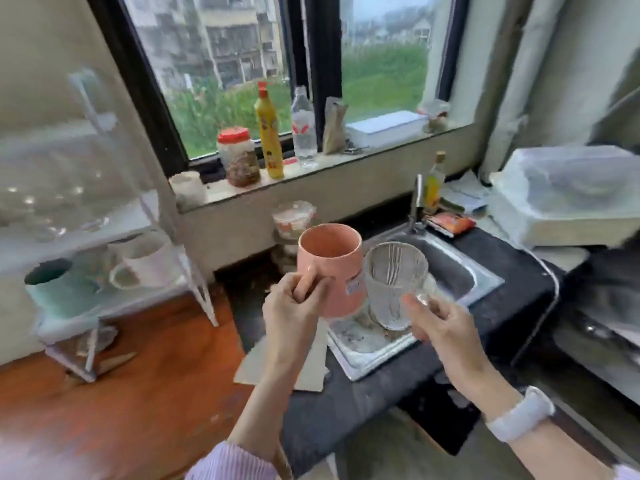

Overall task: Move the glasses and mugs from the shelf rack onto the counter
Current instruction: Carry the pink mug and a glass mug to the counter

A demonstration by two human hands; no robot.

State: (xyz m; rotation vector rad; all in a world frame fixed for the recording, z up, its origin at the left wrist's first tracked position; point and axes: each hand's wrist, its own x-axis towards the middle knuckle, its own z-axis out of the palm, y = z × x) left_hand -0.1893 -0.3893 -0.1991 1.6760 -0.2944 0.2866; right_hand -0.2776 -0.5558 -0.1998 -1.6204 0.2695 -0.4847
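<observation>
Pink ceramic mug in L hand, fingers curled tight round the handle; mug held above the counter edge by the sink, tilted a bit. Prob. mid-weight, rigid, chips if knocked; handle is the sure hold. Ribbed clear glass in R hand, thumb and fingers pinching the lower wall. Looks light, fragile, ribs give some grip, slippery if wet. Glass and mug just beside each other, may be touching, so clink risk. Below: steel sink w/ dirty drainboard, black stone counter, hard surface so set down soft. Left: white shelf rack w/ white mug, teal mug, blurred glassware up top, not yet moved. Windowsill cluttered w/ bottles, jar.
</observation>
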